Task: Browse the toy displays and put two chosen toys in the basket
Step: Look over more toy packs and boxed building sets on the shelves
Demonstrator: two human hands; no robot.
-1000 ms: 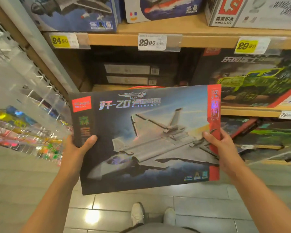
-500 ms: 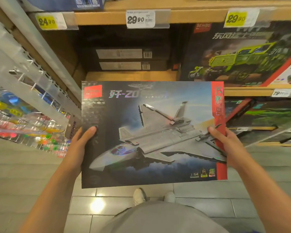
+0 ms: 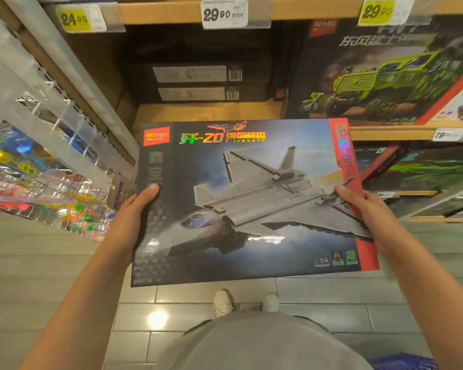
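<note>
Fingers of the left hand [image 3: 130,222] wrap behind the jet box [image 3: 251,201] at its nine o'clock edge, thumb pressed on the front; the right hand [image 3: 369,217] clamps the three o'clock edge likewise. Held face-up between both hands, the box hangs above the tiled floor [image 3: 51,276] and white shoes [image 3: 223,303]. At twelve o'clock, a wooden shelf [image 3: 198,113] carries stacked dark boxes [image 3: 198,81]; a green truck box [image 3: 385,76] stands at one o'clock. Blue basket [image 3: 406,363] shows at five o'clock.

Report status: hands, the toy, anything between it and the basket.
Both hands, left hand and right hand, grip jet box by its side edges. Basket barely visible bottom right. Nothing blocking.
</note>
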